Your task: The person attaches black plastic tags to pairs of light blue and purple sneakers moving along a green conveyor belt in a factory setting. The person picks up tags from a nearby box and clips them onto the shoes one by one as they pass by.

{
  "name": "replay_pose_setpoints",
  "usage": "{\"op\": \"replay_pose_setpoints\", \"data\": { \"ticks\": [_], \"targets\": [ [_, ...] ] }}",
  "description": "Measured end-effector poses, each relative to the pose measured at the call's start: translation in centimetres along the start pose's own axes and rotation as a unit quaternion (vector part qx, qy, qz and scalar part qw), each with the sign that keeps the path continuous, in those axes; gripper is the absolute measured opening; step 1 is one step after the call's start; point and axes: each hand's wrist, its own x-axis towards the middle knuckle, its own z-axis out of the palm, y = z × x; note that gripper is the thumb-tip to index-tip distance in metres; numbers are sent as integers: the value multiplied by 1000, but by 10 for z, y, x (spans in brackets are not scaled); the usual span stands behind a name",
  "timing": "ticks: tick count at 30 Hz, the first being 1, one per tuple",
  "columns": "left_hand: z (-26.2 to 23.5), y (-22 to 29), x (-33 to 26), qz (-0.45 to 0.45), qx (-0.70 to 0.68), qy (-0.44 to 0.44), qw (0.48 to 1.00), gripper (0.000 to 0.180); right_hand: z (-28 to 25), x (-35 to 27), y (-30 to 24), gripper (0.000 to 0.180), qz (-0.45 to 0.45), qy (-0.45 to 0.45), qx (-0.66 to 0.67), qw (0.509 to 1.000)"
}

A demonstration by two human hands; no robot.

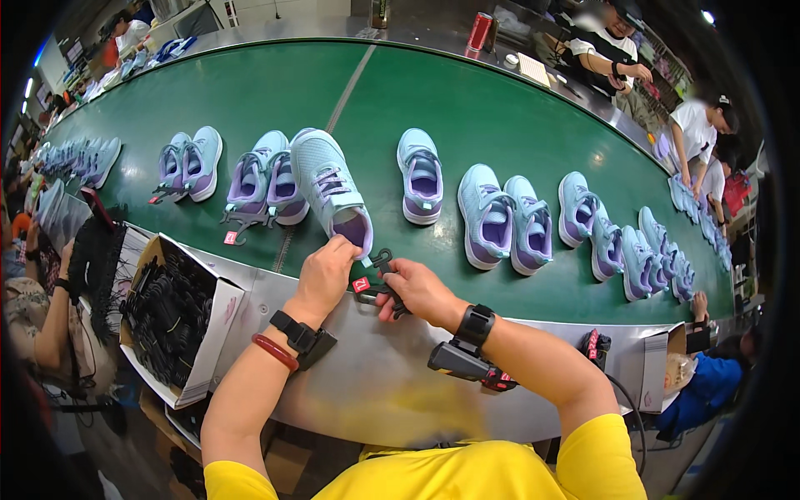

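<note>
My left hand (327,273) pinches the heel of a light blue and purple shoe (327,171), which is tilted with its toe pointing away from me. Close beside it, my right hand (417,292) grips a black plastic shoe hanger (383,260) bearing a small red tag (361,285). The hanger's hooked end is near the shoe's heel; whether they touch I cannot tell. To the right stands a single matching shoe (419,177). Left of the held shoe is a pair (248,185) with a black hanger (243,219) at its heels.
Pairs of shoes (486,218) line the green belt (367,100) on both sides. An open white carton (223,310) full of black hangers stands at the left edge. Co-workers (612,62) are across the belt, near a red can (479,32). Another carton (653,375) is at right.
</note>
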Motion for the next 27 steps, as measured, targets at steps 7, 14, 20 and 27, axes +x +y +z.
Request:
{"op": "replay_pose_setpoints", "data": {
  "ticks": [7, 14, 20, 27],
  "targets": [
    [-5, -6, 7, 0, 6, -16, 1000, 19, -7, 0, -19, 36, 6, -94, -238, 967],
    [-12, 4, 20, 81, 110, -91, 986, 42, -30, 5, -43, 35, -37, -87, -221, 971],
    [-16, 8, 23, 36, 103, -95, 990, 31, -82, 25, -60, 35, -364, 212, -513, 748],
    [-13, 18, 39, -94, 123, -158, 975, 35, -116, 65, -53, 25, -325, 84, -629, 701]
  ]
}}
